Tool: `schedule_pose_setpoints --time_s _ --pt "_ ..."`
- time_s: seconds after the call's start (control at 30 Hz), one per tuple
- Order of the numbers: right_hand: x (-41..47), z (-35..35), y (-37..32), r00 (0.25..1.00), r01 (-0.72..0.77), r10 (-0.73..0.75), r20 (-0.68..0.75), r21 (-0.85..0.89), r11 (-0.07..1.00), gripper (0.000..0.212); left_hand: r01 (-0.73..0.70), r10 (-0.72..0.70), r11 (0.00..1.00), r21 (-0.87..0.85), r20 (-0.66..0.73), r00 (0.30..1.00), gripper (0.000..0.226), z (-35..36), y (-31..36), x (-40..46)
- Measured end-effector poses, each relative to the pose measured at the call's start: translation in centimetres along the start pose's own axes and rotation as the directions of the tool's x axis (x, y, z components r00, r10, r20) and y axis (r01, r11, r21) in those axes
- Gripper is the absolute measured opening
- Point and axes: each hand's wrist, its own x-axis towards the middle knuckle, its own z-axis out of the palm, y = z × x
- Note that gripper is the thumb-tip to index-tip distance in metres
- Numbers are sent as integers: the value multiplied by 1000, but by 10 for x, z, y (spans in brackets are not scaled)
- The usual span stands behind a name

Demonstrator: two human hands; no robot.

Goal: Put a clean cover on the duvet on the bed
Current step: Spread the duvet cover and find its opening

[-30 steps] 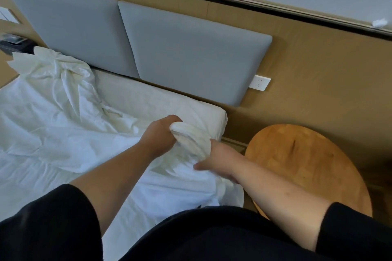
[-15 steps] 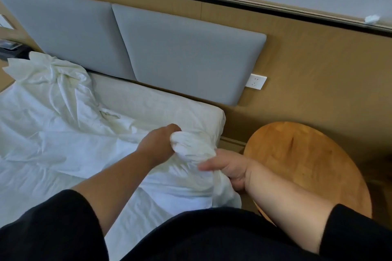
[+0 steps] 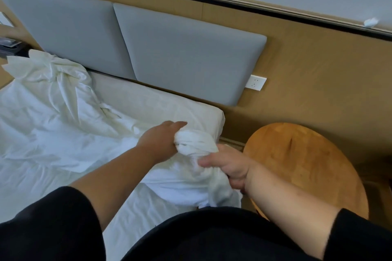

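Gripping bunched duvet cover corner [image 3: 196,143] between left hand [image 3: 162,140] and right hand [image 3: 228,165], both fists clenched on it, at mattress [image 3: 169,106] corner.

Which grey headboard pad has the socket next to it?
The right pad: the white socket sits at its lower right corner. The left pad has none.

Two headboard panels [image 3: 131,48], perhaps one duvet [image 3: 53,129]
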Motion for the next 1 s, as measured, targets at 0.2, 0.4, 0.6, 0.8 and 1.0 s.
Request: schedule_pose_setpoints --time_s 0.2,0.4,0.6,0.8,1.0 --pt "10 -13 -2 984 -129 2 -177 -711 692 60 30 -66 927 -373 -84 994 24 -9 5 2" --pt "25 -27 -3 871 -300 -323 -369 -922 245 15 3 17 998 -69 287 958 48 -29 12 -5" --pt "7 8 9 995 -48 35 98 136 990 58 -63 56 975 212 37 998 67 -2 -11 -7" --pt "33 -10 0 874 -340 -176 -453 -829 445 53 16 -16 999 30 14 1000 22 -6 -7 3" --pt "32 -12 -8 743 -363 -536 -400 -914 179 18 -51 83 992 -112 308 948 28 -39 7 2"
